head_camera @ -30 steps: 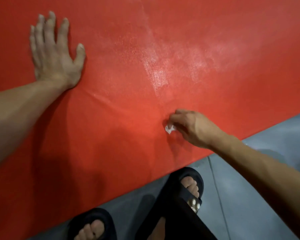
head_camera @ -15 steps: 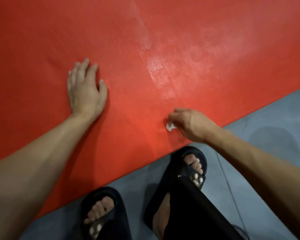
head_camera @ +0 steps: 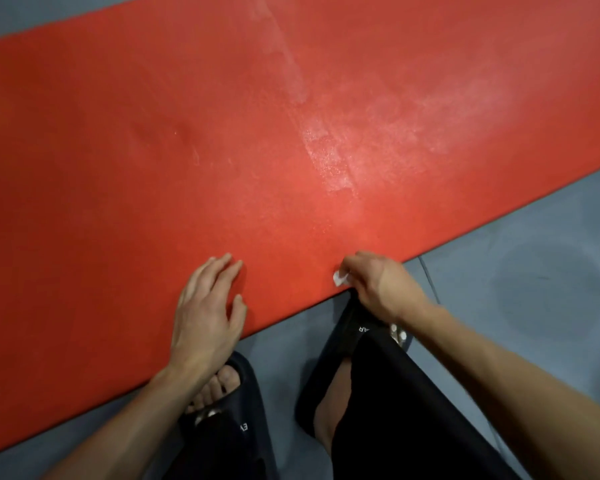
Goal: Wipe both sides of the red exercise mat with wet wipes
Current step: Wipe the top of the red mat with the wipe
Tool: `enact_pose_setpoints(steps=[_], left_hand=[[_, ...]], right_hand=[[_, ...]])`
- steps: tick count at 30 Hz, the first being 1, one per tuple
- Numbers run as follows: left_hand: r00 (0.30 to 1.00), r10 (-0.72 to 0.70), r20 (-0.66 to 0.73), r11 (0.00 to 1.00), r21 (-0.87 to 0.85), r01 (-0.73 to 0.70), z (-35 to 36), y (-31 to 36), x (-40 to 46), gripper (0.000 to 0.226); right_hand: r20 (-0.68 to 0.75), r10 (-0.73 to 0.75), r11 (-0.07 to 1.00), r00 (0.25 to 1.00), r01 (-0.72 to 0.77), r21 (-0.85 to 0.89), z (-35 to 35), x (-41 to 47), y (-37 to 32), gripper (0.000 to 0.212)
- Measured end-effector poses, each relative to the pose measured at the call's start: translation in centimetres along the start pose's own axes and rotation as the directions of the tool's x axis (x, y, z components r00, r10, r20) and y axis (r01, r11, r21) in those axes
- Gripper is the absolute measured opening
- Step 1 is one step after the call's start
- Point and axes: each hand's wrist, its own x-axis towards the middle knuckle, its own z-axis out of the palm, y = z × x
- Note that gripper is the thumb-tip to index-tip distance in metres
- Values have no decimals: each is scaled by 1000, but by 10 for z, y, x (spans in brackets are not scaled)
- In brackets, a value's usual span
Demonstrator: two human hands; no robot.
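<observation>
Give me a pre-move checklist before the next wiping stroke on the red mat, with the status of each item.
1. Wet wipe in hand: ok. The right hand pinches it at the mat's near edge.
2. Wipe touching the red mat: cannot tell; the fingers hide the contact.
3. Left hand steadying the mat: ok. It lies on the mat near the edge, fingers relaxed.
4. Stroke path free: ok. Nothing lies on the mat ahead of the wipe.
5. Area left to wipe: not ok. Only the patch right of centre shows a wet sheen; the left part looks dry.
6. Sandals off the mat: ok. Both stand on the grey floor.
</observation>
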Motion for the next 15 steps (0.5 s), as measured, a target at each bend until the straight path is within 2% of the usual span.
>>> enact_pose_setpoints(steps=[1,3,5,8,11,13,15], left_hand=[[1000,-9,10,1000,4,9,-1,-2,-3,49],[1000,-25,17,1000,8,24,-5,-3,-10,50],[999,-43,25,999,-4,43,-8,-3,-16,49],[998,-46,52,999,-7,46,-12,-8,-26,52],[997,-40,69,999,2,40,-17,-15,-31,50],[996,-46,75,999,9,45,-21,-18,-32,53],[995,-59,75,998,9,58,-23,-21,-31,51]], right_hand=[[38,-21,1000,999,20,13,9,-10,-3,18],[10,20,994,1000,-21,109,14,-18,-5,18],[-121,167,962,978,-136,235,4,-18,0,11],[-280,373,900,885,-271,342,-11,-25,16,11],[-360,443,893,821,-371,254,-11,-24,25,12],[-319,415,908,852,-363,210,-3,-21,14,16],[-293,304,952,907,-277,131,17,-18,-10,15]])
